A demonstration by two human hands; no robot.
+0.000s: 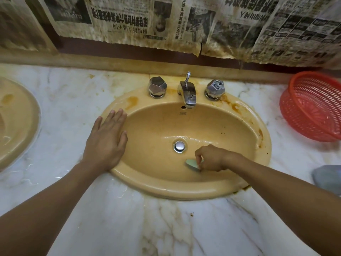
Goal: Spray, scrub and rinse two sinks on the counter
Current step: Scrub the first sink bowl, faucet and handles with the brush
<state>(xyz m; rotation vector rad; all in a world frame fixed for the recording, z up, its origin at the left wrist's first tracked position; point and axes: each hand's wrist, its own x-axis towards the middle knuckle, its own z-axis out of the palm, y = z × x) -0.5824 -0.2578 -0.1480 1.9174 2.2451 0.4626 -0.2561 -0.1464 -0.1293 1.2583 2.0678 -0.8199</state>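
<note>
The marble counter (70, 100) holds a yellow sink (166, 191), a 2nd sink (18, 115) leftward and a red basket (311, 108).

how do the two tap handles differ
The left handle has a closed, faceted top; the right handle has an open top showing inner parts. The left handle looks brownish, the right handle brighter silver. Both are metal, flanking the spout on the sink rim.
</note>
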